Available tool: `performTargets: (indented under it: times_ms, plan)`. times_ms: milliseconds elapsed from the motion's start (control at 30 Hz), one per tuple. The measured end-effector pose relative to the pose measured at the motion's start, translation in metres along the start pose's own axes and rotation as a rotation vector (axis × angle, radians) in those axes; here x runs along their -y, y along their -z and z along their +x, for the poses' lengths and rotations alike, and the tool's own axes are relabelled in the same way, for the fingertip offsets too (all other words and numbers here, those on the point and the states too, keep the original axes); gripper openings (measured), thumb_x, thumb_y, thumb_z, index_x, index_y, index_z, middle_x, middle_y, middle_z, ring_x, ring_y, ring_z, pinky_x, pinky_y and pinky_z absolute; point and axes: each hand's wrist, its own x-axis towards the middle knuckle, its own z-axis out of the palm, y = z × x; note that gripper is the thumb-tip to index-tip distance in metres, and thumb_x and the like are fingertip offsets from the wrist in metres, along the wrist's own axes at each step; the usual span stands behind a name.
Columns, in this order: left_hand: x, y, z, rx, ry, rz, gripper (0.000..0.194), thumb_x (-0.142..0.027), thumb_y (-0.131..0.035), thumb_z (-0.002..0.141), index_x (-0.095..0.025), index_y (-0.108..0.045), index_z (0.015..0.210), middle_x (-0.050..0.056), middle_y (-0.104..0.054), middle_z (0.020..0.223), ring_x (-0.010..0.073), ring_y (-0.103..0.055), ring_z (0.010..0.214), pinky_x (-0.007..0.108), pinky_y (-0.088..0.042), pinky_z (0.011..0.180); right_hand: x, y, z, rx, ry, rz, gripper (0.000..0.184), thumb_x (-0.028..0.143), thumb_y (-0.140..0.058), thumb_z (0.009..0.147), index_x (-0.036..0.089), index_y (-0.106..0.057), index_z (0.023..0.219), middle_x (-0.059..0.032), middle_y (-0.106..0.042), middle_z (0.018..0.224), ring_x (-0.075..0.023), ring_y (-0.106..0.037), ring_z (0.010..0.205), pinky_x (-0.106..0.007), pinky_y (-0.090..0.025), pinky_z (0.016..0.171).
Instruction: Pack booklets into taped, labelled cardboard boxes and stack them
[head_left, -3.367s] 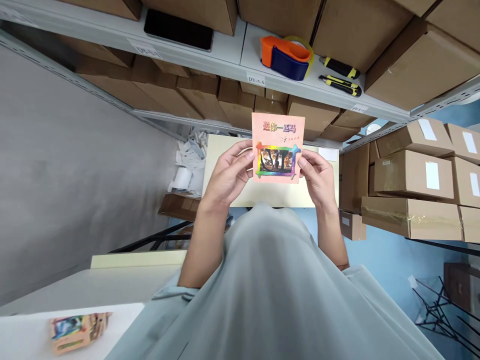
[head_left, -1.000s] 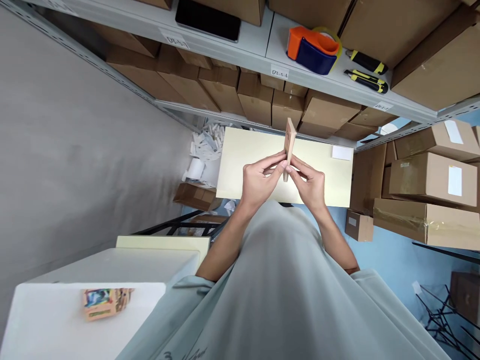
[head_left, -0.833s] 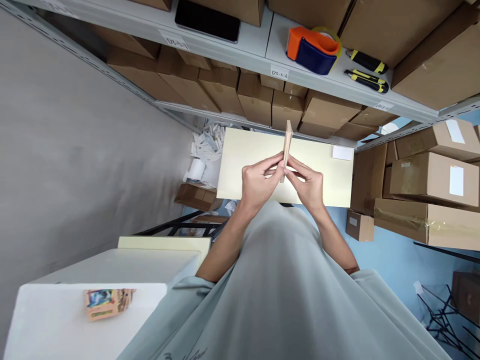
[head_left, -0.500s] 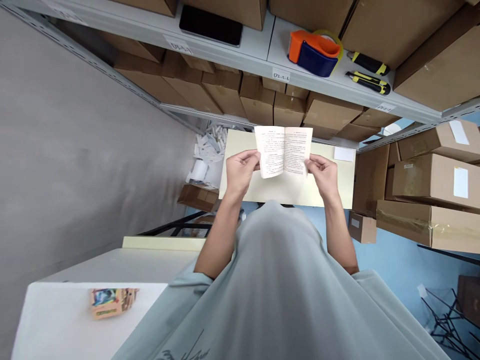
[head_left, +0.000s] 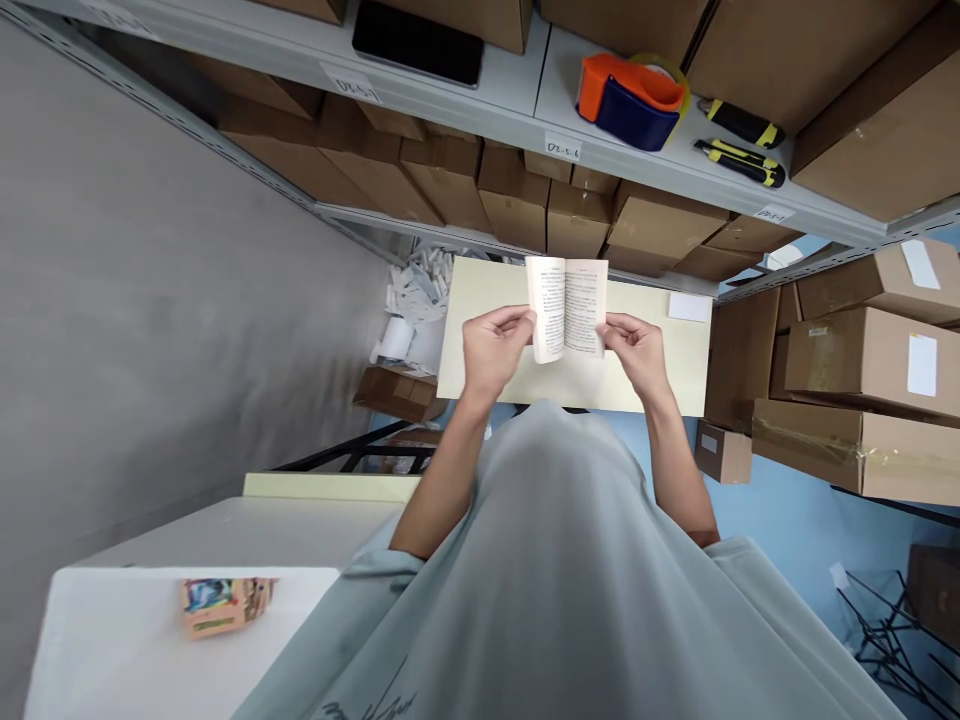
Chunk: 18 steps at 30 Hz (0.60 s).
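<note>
A small paperback book [head_left: 568,308] is held open above the pale yellow tabletop [head_left: 480,285], its printed pages facing me. My left hand [head_left: 496,345] pinches the book's left edge between thumb and fingers. On the opposite edge, my right hand [head_left: 635,348] grips the lower right corner with the thumb on the page. Both pages curve inward toward the spine, and the cover is hidden behind them. A white card [head_left: 686,307] lies at the table's right end.
Ahead runs a metal shelf [head_left: 487,110] with cardboard boxes, a phone [head_left: 418,43], an orange and blue tape dispenser [head_left: 631,100] and box cutters [head_left: 742,160]. Stacked boxes [head_left: 862,350] stand at right. Left are a paper-filled bin [head_left: 424,300] and a white box [head_left: 112,640] holding a colourful packet [head_left: 225,605].
My hands have come closer together, and the book's two pages are folded narrower between them. The book is still open and gripped at both edges.
</note>
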Motion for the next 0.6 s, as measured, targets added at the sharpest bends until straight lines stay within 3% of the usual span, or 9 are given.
performTargets:
  times_ms: [100,167,400,600]
  plan:
    - [-0.001,-0.014,-0.008,0.012,-0.050,0.054,0.035,-0.046,-0.088,0.076,-0.015,-0.086,0.090,0.009,-0.084,0.090,0.0255,-0.082,0.086,0.035,-0.070,0.083,-0.002,-0.016,-0.003,-0.009,-0.001,0.010,0.053,0.070,-0.086,0.079,0.022,-0.086,0.103,-0.0074,-0.086,0.105,-0.0270,-0.081,0.100,-0.042,-0.068,0.092]
    - [-0.003,-0.012,-0.006,0.018,-0.045,0.050,0.035,-0.047,-0.089,0.076,-0.015,-0.085,0.089,0.009,-0.084,0.089,0.0258,-0.082,0.086,0.035,-0.070,0.082,0.001,-0.019,-0.006,-0.044,0.000,0.014,0.055,0.072,-0.086,0.079,0.023,-0.086,0.103,-0.0069,-0.086,0.103,-0.0274,-0.081,0.101,-0.043,-0.068,0.092]
    - [-0.030,0.025,0.004,0.035,0.028,-0.049,0.037,-0.050,-0.090,0.073,-0.016,-0.081,0.084,0.009,-0.082,0.085,0.0289,-0.083,0.087,0.036,-0.070,0.075,0.040,0.011,-0.025,-0.138,0.055,-0.035,0.038,0.059,-0.084,0.086,0.026,-0.087,0.104,-0.0033,-0.084,0.092,-0.0246,-0.079,0.089,-0.039,-0.067,0.079]
    - [-0.046,0.026,-0.005,0.039,0.003,-0.062,0.040,-0.054,-0.092,0.074,-0.017,-0.080,0.084,0.009,-0.081,0.084,0.0303,-0.082,0.089,0.036,-0.069,0.071,0.057,0.016,-0.032,-0.132,0.125,-0.046,0.033,0.056,-0.083,0.088,0.026,-0.087,0.101,-0.0028,-0.082,0.085,-0.0232,-0.077,0.083,-0.036,-0.064,0.071]
